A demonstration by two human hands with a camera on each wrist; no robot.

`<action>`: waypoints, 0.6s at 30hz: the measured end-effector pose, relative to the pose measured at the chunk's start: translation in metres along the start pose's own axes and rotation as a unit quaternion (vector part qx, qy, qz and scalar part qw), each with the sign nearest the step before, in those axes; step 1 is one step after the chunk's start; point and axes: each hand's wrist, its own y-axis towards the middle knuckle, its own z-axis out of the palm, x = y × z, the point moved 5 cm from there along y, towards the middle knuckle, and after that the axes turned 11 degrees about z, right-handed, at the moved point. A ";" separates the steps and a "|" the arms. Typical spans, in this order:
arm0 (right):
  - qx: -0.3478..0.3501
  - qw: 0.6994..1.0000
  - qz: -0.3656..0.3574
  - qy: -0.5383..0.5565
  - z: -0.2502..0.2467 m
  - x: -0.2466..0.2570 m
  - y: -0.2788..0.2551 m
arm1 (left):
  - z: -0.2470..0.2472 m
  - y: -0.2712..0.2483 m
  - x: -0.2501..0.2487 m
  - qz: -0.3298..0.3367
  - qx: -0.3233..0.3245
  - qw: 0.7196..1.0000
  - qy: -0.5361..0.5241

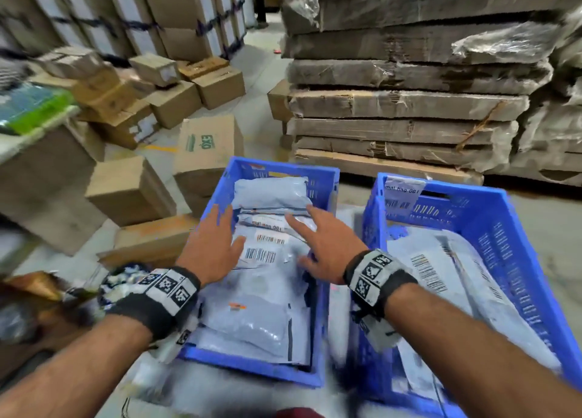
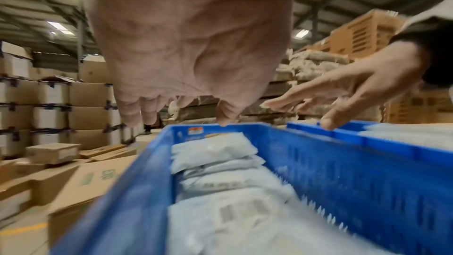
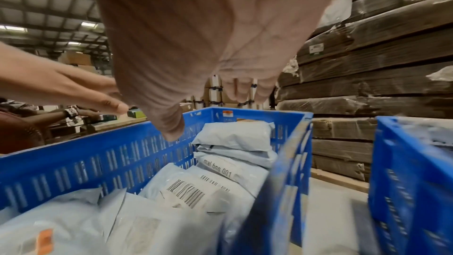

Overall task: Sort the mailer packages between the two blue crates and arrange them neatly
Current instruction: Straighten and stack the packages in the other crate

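Two blue crates stand side by side. The left crate (image 1: 327, 178) holds several pale grey mailer packages (image 1: 267, 194) stacked in a row, some with barcode labels (image 1: 260, 255). The right crate (image 1: 500, 228) holds larger mailers (image 1: 441, 260) leaning flat. Both hands hover just above the left crate's packages with fingers spread and holding nothing: my left hand (image 1: 217, 244) over the crate's left side, my right hand (image 1: 327, 244) over its right side. The wrist views show both palms above the mailers (image 2: 213, 148) (image 3: 235, 137), not touching them.
Cardboard boxes (image 1: 201, 153) crowd the floor left of the crates. A tall stack of wrapped flat cardboard (image 1: 409, 102) stands behind them. More stacked cartons (image 1: 176, 14) fill the far left. A narrow gap of pale surface (image 1: 346, 323) separates the crates.
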 end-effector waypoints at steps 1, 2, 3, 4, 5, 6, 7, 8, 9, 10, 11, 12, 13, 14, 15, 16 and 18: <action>0.030 1.000 -0.001 -0.008 0.004 0.010 0.012 | -0.001 -0.003 0.023 -0.014 0.007 1.000 0.000; 0.060 0.998 0.004 -0.016 0.009 0.018 0.024 | 0.000 -0.006 0.043 -0.018 0.007 1.000 0.002; 0.086 0.996 0.009 -0.021 0.016 0.026 0.036 | 0.003 -0.009 0.061 -0.012 0.012 1.000 0.004; 0.105 0.994 0.014 -0.021 0.023 0.033 0.047 | 0.009 -0.012 0.076 -0.006 0.018 1.000 0.004; 0.122 0.992 0.021 -0.021 0.034 0.039 0.059 | 0.018 -0.015 0.090 0.004 0.029 1.000 0.006; 0.138 0.990 0.029 -0.022 0.046 0.043 0.069 | 0.027 -0.018 0.100 0.011 0.044 0.999 0.006; 0.152 0.987 0.036 -0.028 0.058 0.047 0.078 | 0.034 -0.020 0.106 0.021 0.057 0.998 0.007; 0.167 0.984 0.041 -0.036 0.071 0.051 0.085 | 0.039 -0.020 0.109 0.026 0.063 0.998 0.002; 0.183 0.981 0.043 -0.044 0.083 0.054 0.090 | 0.041 -0.020 0.110 0.033 0.063 0.997 -0.005; 0.200 0.978 0.042 -0.050 0.093 0.057 0.094 | 0.041 -0.018 0.110 0.041 0.059 0.997 -0.007; 0.212 0.975 0.038 -0.054 0.102 0.060 0.098 | 0.043 -0.015 0.110 0.051 0.050 0.997 -0.004; 0.219 0.973 0.033 -0.057 0.110 0.064 0.102 | 0.043 -0.013 0.109 0.053 0.047 0.997 -0.003; 0.226 0.972 0.029 -0.060 0.117 0.067 0.105 | 0.043 -0.010 0.110 0.052 0.044 0.998 -0.006; 0.237 0.969 0.027 -0.066 0.123 0.071 0.109 | 0.045 -0.008 0.113 0.053 0.042 0.998 -0.012; 0.249 0.966 0.024 -0.073 0.128 0.074 0.112 | 0.048 -0.007 0.115 0.060 0.041 0.997 -0.020; 0.258 0.963 0.022 -0.081 0.134 0.078 0.115 | 0.051 -0.006 0.119 0.065 0.044 0.997 -0.028; 0.264 0.959 0.019 -0.104 0.140 0.082 0.121 | 0.057 -0.005 0.124 0.075 0.055 0.995 -0.042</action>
